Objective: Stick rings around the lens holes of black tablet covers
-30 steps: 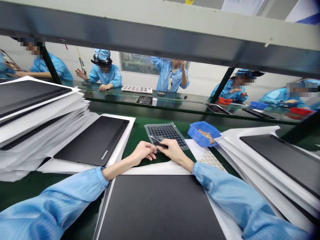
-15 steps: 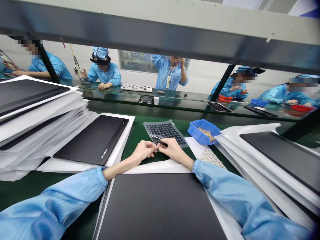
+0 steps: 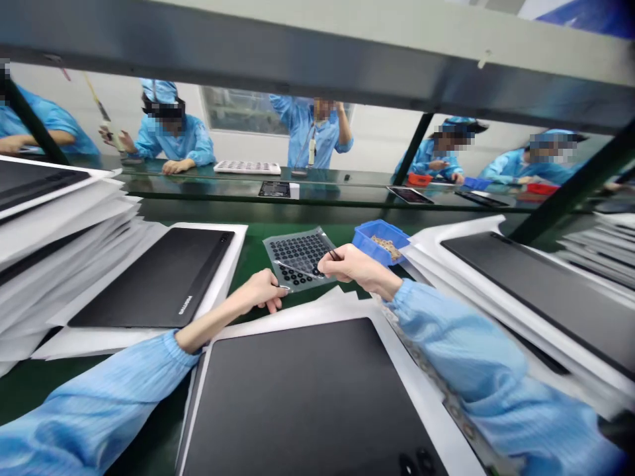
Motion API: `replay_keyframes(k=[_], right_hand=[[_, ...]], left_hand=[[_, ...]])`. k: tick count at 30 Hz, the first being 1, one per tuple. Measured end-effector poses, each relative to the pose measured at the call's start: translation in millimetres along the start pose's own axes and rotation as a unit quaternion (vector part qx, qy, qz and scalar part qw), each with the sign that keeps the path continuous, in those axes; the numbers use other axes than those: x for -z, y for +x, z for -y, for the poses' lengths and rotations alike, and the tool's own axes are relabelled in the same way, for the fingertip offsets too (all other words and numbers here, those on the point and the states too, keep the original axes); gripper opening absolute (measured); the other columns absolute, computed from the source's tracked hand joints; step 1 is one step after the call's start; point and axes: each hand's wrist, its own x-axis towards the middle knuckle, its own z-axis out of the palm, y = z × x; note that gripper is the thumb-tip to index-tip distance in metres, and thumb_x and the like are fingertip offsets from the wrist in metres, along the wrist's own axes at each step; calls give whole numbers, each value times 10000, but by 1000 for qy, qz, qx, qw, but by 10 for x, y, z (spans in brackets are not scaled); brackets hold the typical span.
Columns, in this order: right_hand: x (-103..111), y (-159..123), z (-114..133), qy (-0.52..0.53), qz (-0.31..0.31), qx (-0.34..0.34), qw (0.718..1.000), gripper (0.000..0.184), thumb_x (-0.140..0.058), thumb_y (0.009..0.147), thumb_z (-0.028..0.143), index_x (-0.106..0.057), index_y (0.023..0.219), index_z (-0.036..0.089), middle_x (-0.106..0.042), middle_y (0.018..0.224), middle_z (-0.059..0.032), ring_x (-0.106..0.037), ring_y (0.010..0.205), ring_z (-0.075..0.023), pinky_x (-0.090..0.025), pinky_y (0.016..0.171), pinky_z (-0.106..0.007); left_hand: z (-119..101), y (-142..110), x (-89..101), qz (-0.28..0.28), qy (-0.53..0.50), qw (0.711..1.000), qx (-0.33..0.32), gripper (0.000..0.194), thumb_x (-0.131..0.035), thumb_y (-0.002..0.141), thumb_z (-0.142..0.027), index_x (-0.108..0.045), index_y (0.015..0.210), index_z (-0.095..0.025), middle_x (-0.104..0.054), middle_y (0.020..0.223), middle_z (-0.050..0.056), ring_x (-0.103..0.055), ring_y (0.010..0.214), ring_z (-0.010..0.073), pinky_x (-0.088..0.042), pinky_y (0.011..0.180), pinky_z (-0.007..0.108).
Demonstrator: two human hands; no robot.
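Observation:
My left hand (image 3: 258, 293) has its fingertips at the near corner of a clear sheet of black rings (image 3: 297, 254) and seems to pinch it. My right hand (image 3: 354, 264) is shut on slim tweezers (image 3: 297, 270), whose thin metal tips reach left across the sheet. A black tablet (image 3: 297, 403) on white backing lies just below my wrists. A strip of tan rings (image 3: 449, 410) lies partly hidden under my right sleeve. Beyond my right hand stands a blue bin (image 3: 380, 241) holding small tan parts.
Stacks of black tablets with white sheets rise at the left (image 3: 59, 231) and right (image 3: 536, 284). Another tablet (image 3: 153, 277) lies on the green bench mat (image 3: 253, 264). An overhead grey bar (image 3: 317, 73) crosses the view. Several co-workers in blue work across the bench.
My hands have moved apart from their position together at the sheet's near edge. The right hand has shifted right, and the whole view has swung and tilted.

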Motion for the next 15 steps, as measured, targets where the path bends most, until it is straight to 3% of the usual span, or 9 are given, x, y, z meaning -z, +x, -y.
replay_keyframes(k=[3,6,8,10,12,15], right_hand=[[49,-519,66,19,33,-49,998,97,-617,650,205,-624,609,117,-566,537,17,-295,391,-22,-186,373,-188],[37,-1185,28,18,31,-86,996,77,-614,671,154,-645,605,130,-603,535,16,-453,462,-50,-329,445,-172],[-19,-1617,-23,27,14,-128,991,65,-607,668,116,-651,626,138,-607,545,26,-501,502,-61,-373,481,-164],[-108,-1967,-81,57,1,-187,981,64,-598,660,100,-644,644,141,-576,527,43,-469,455,-50,-359,436,-155],[-205,-2195,-141,99,-18,-230,968,57,-586,659,103,-627,653,143,-522,490,63,-423,397,-39,-329,382,-149],[-318,-2319,-210,140,-58,-241,959,54,-566,658,108,-602,647,146,-480,460,78,-394,354,-30,-304,345,-139]], left_hand=[[-86,-166,101,-20,73,997,-29,277,-638,804,-345,-514,636,-164,-577,498,-11,-562,460,144,-385,480,231],[-252,-453,13,-58,135,980,-133,219,-609,796,-371,-529,692,-196,-614,609,-6,-574,587,160,-376,550,231],[-367,-717,-160,-48,172,931,-317,180,-537,829,-382,-584,775,-217,-653,765,11,-596,693,179,-418,606,245],[-441,-989,-367,10,172,855,-489,185,-479,869,-352,-617,877,-228,-658,954,36,-606,873,205,-473,723,265],[-460,-1193,-549,53,191,791,-579,200,-456,889,-294,-622,983,-231,-628,1118,53,-560,1060,229,-490,813,288],[-424,-1290,-700,67,231,750,-616,251,-447,894,-232,-601,1091,-227,-587,1224,63,-483,1195,253,-491,883,336]])
